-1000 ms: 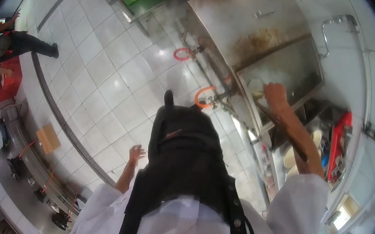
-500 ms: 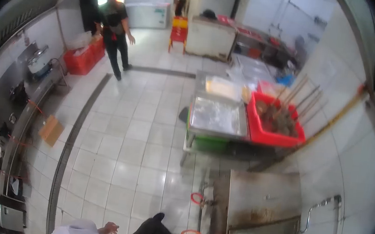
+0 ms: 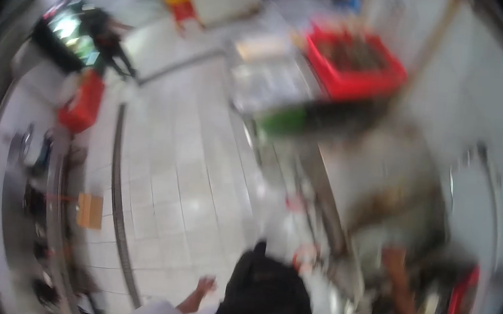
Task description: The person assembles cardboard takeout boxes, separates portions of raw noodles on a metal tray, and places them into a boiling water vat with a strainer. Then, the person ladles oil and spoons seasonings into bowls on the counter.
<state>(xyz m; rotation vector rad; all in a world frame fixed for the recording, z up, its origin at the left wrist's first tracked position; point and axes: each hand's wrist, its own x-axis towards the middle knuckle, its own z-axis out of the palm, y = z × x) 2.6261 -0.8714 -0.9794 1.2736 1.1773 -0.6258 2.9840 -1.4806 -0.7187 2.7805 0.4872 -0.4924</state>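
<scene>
My left hand point(image 3: 206, 286) hangs low in front of my body above the tiled floor. Its fingers look loosely bent and apart, with nothing visible in them. Over on the right, my right hand point(image 3: 394, 258) reaches forward above the near part of a stained steel unit point(image 3: 392, 204). Blur smears its fingers, so I cannot make out their shape, or whether the hand touches the unit. Between my arms, dark clothing point(image 3: 263, 295) covers my front.
Ahead stands a table with a metal tray point(image 3: 272, 82) and a red basket point(image 3: 359, 79). A drain channel point(image 3: 117, 191) crosses the floor. At left are a cardboard box point(image 3: 90, 211), a counter and red crates point(image 3: 82, 103). Another person point(image 3: 107, 38) stands far off.
My view has swung down and right, blurring the scene. More of my right arm and the clutter beside it show now. The distant person appears farther left and higher.
</scene>
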